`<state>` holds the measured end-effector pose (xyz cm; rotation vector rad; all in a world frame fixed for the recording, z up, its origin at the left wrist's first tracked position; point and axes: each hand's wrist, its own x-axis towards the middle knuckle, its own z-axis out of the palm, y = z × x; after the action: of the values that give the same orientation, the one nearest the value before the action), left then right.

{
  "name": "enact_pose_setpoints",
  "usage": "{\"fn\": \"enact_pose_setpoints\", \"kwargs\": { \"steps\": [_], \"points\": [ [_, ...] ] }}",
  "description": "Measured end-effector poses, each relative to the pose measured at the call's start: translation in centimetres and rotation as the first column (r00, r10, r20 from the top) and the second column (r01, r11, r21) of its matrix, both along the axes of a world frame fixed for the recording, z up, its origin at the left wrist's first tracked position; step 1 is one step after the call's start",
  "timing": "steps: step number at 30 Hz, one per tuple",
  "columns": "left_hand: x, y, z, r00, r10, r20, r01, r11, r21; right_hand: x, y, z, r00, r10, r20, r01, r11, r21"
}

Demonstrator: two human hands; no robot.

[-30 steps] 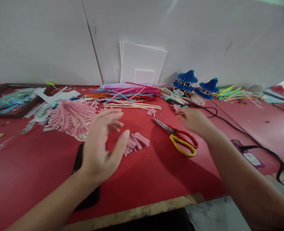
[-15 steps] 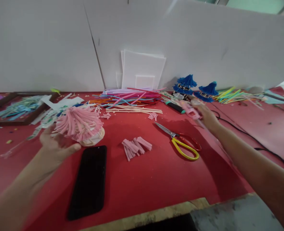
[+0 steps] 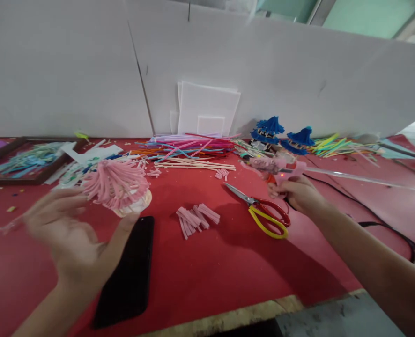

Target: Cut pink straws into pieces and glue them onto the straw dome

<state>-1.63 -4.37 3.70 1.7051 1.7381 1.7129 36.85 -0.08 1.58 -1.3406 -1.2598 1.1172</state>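
My right hand [image 3: 300, 194] is closed round the handle of a pink glue gun [image 3: 288, 171], whose nozzle end points left and whose clear glue stick sticks out to the right. My left hand [image 3: 77, 234] is open, fingers spread, in front of a pink tiered piece [image 3: 118, 185] made of fuzzy stems on a pale round base. Its thumb hangs over the top of a black phone [image 3: 126, 281]. Cut pink stem pieces [image 3: 196, 219] lie in a small group at the middle. Scissors [image 3: 260, 208] with red and yellow handles rest below the glue gun.
Bundles of coloured pipe cleaners [image 3: 193, 146] lie along the back wall. Two blue tiered pieces [image 3: 269, 131] stand at the back right. A brown frame [image 3: 35, 180] with loose strips is at the left. A black cable [image 3: 362, 201] runs along the right.
My right hand has lifted the glue gun and turned it, so it now points left. My left hand has drawn back from the pink piece, its fingers spreading.
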Motion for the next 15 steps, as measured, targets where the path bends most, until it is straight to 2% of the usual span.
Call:
{"fn": "enact_pose_setpoints", "kwargs": {
  "steps": [1, 2, 4, 6, 8, 9, 11, 12, 15],
  "points": [
    [1.2, -0.5, 0.4, 0.998, -0.050, -0.047, 0.050, 0.999, 0.004, -0.9, -0.6, 0.1, 1.000, 0.022, -0.017, -0.023, 1.000, -0.013],
    [2.5, -0.9, 0.8, 0.981, -0.194, -0.013, 0.191, 0.974, -0.122, -1.8, -1.2, 0.2, 0.999, 0.035, -0.029, -0.035, 0.999, -0.021],
    [5.2, -1.5, 1.1, 0.868, -0.406, 0.285, 0.481, 0.830, -0.283, -3.7, -2.1, 0.4, 0.998, 0.041, -0.042, -0.042, 0.999, -0.030],
    [7.8, -1.7, 1.2, 0.712, -0.387, 0.587, 0.651, 0.677, -0.343, -5.6, -3.0, 0.6, 0.998, 0.046, -0.043, -0.047, 0.998, -0.032],
    [9.9, -1.8, 1.2, 0.536, -0.262, 0.802, 0.772, 0.536, -0.341, -7.0, -3.7, 1.0, 0.998, 0.055, -0.033, -0.056, 0.998, -0.033],
    [10.7, -1.8, 1.3, 0.462, -0.198, 0.865, 0.807, 0.499, -0.317, -7.6, -4.0, 1.2, 0.998, 0.058, -0.025, -0.059, 0.998, -0.036],
    [11.8, -1.8, 1.5, 0.360, -0.094, 0.928, 0.833, 0.481, -0.274, -8.3, -4.6, 1.4, 0.998, 0.064, 0.016, -0.064, 0.997, -0.046],
    [12.2, -1.8, 1.6, 0.323, -0.061, 0.945, 0.833, 0.493, -0.253, -8.5, -4.8, 1.6, 0.997, 0.069, 0.045, -0.067, 0.996, -0.050],
    [12.6, -1.7, 1.7, 0.267, -0.026, 0.963, 0.818, 0.534, -0.212, -8.7, -5.2, 1.8, 0.989, 0.080, 0.126, -0.072, 0.996, -0.059]
  ]
}}
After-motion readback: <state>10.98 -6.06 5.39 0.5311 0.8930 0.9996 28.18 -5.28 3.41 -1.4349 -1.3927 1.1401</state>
